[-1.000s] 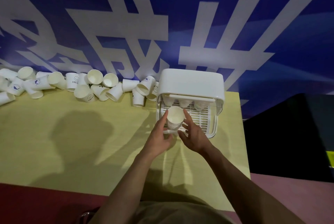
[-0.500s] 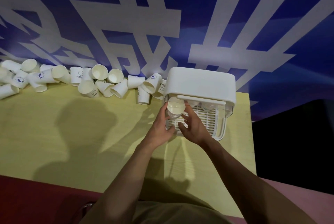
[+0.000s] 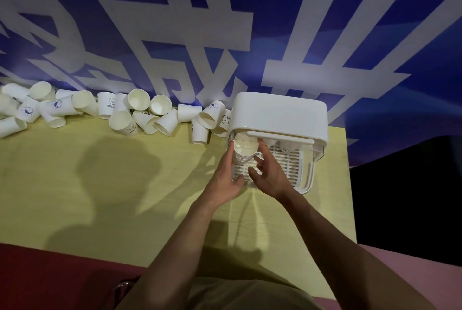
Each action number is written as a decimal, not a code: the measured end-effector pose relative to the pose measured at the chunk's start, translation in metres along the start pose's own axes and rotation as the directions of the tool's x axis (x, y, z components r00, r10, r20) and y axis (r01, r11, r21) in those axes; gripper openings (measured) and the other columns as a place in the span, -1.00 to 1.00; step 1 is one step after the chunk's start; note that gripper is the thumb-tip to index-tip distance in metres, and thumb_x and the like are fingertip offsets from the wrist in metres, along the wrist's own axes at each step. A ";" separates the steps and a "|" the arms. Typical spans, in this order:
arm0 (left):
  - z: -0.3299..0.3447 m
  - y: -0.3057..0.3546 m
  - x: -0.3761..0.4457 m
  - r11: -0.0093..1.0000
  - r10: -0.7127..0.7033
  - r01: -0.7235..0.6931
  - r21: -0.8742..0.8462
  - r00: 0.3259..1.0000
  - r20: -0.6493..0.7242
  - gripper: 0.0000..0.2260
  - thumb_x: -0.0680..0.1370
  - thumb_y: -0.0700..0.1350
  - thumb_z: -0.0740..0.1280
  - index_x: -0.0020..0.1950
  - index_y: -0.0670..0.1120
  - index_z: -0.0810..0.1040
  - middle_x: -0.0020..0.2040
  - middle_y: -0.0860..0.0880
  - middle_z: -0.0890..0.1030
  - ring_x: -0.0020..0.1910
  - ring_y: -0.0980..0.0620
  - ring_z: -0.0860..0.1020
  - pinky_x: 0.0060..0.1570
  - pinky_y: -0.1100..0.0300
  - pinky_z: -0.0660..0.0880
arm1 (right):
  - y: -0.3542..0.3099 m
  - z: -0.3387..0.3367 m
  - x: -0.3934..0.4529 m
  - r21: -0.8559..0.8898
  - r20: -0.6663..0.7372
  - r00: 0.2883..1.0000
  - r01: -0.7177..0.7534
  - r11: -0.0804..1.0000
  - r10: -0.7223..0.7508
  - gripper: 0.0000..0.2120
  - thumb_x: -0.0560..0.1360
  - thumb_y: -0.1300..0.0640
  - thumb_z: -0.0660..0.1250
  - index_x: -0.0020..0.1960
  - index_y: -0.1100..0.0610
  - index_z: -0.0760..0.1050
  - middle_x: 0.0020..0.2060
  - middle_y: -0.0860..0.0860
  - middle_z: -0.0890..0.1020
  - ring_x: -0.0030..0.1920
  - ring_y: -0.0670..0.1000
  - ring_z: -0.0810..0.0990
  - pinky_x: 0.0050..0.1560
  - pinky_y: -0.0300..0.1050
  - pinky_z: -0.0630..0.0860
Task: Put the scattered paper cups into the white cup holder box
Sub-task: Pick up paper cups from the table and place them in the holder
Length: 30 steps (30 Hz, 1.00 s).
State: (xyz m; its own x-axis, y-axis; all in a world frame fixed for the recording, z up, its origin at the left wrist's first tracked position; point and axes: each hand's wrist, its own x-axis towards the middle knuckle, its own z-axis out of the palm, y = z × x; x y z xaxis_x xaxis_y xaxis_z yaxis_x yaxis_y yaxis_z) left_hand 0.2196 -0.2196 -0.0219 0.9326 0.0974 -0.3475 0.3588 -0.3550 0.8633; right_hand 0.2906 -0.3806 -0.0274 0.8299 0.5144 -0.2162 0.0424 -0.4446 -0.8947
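1. We are holding a stack of cups (image 3: 245, 153) between both hands at the left front corner of the white box (image 3: 280, 114), mouth upward, with its top tucking just under the box's front edge.
2. Our left hand (image 3: 226, 177) is cupping the stack's left side, fingers stretched almost straight up along it and the thumb lying low beside the slatted tray (image 3: 291, 167).
3. Our right hand (image 3: 268, 174) is pressing against the stack's right side with fingers spread and lightly curled; one fingertip is reaching the rim.
4. The box is sitting near the far right corner of the yellow table (image 3: 100, 184), its lid raised over the tray, and more cups (image 3: 285, 144) are showing inside it, right of the stack, partly hidden under the front bar.
5. A long heap of loose cups (image 3: 140, 114) is lying along the table's far edge to the left of the box, most tipped on their sides, the nearest ones touching or just beside the box's left wall.
6. Behind the table a blue banner (image 3: 250, 34) with large white characters is filling the background.
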 end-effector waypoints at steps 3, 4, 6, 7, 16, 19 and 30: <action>-0.002 -0.002 -0.003 0.999 0.016 -0.016 0.034 1.000 -0.009 -0.11 0.57 -0.17 0.37 0.58 0.38 -0.17 0.65 0.17 0.08 0.58 0.15 0.21 0.50 -0.07 0.31 | -0.007 -0.002 -0.008 -0.031 -0.014 1.000 -0.021 0.999 0.021 -0.21 0.58 0.32 0.34 0.54 -0.27 0.05 0.43 -0.34 0.34 0.38 -0.15 0.44 0.39 -0.18 0.40; -0.003 -0.002 -0.005 0.999 0.016 -0.015 0.031 1.000 -0.010 -0.11 0.58 -0.17 0.37 0.58 0.39 -0.16 0.64 0.17 0.09 0.57 0.13 0.23 0.50 -0.08 0.33 | -0.008 -0.001 -0.011 -0.047 -0.033 0.999 -0.034 0.998 0.032 -0.22 0.59 0.28 0.35 0.58 -0.24 0.03 0.48 -0.19 0.35 0.39 -0.03 0.46 0.38 -0.12 0.43; -0.007 -0.003 -0.011 1.000 0.019 -0.019 0.016 1.000 -0.006 -0.12 0.58 -0.18 0.38 0.58 0.39 -0.13 0.63 0.22 0.11 0.53 0.12 0.30 0.47 -0.04 0.36 | -0.007 -0.001 -0.018 -0.101 -0.096 0.994 -0.060 0.993 0.050 -0.20 0.60 0.21 0.35 0.67 -0.05 -0.02 0.55 0.09 0.31 0.40 0.14 0.49 0.36 0.00 0.50; -0.009 -0.003 -0.015 1.000 0.023 -0.023 0.011 1.000 -0.006 -0.14 0.58 -0.18 0.39 0.59 0.37 -0.10 0.61 0.24 0.13 0.50 0.14 0.34 0.46 0.00 0.38 | -0.006 0.000 -0.023 -0.119 -0.126 0.991 -0.062 0.991 0.047 -0.21 0.61 0.20 0.35 0.68 -0.01 -0.03 0.55 0.14 0.31 0.38 0.16 0.51 0.34 0.06 0.53; -0.068 -0.032 -0.068 0.999 -0.006 0.013 0.034 0.982 -0.191 -0.28 0.52 0.02 0.49 0.56 0.29 0.18 0.44 0.22 0.30 0.36 0.16 0.44 0.15 0.26 0.46 | -0.047 0.045 -0.048 -0.211 -0.120 0.970 0.183 0.960 -0.211 -0.30 0.58 0.05 0.44 0.62 0.05 0.20 0.37 0.01 0.40 0.26 0.00 0.53 0.26 -0.12 0.52; -0.106 -0.047 -0.088 0.999 -0.001 0.014 0.043 0.959 -0.282 -0.30 0.48 0.05 0.53 0.51 0.31 0.26 0.38 0.22 0.34 0.33 0.19 0.46 0.20 0.15 0.51 | -0.071 0.075 -0.035 -0.210 -0.051 0.973 0.211 0.955 -0.227 -0.31 0.57 -0.07 0.42 0.61 -0.03 0.21 0.39 -0.04 0.36 0.31 -0.02 0.49 0.30 -0.03 0.54; -0.330 -0.151 -0.123 0.995 -0.073 0.100 0.016 0.817 -0.573 -0.42 0.45 -0.02 0.57 0.43 0.15 0.45 0.30 0.13 0.39 0.24 0.11 0.48 0.22 0.14 0.48 | -0.152 0.227 0.034 -0.261 0.032 0.970 0.240 0.935 -0.240 -0.35 0.55 -0.12 0.43 0.56 -0.07 0.28 0.39 -0.08 0.35 0.27 -0.03 0.49 0.29 0.07 0.56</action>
State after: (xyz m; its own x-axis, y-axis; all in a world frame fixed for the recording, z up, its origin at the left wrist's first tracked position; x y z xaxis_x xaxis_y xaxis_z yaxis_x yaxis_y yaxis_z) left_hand 0.0638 0.1291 0.0116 0.7578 0.6379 -0.1374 0.4497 -0.3580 0.8183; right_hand 0.1863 -0.1293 0.0127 0.7773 0.6291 -0.0075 0.3837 -0.4835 -0.7867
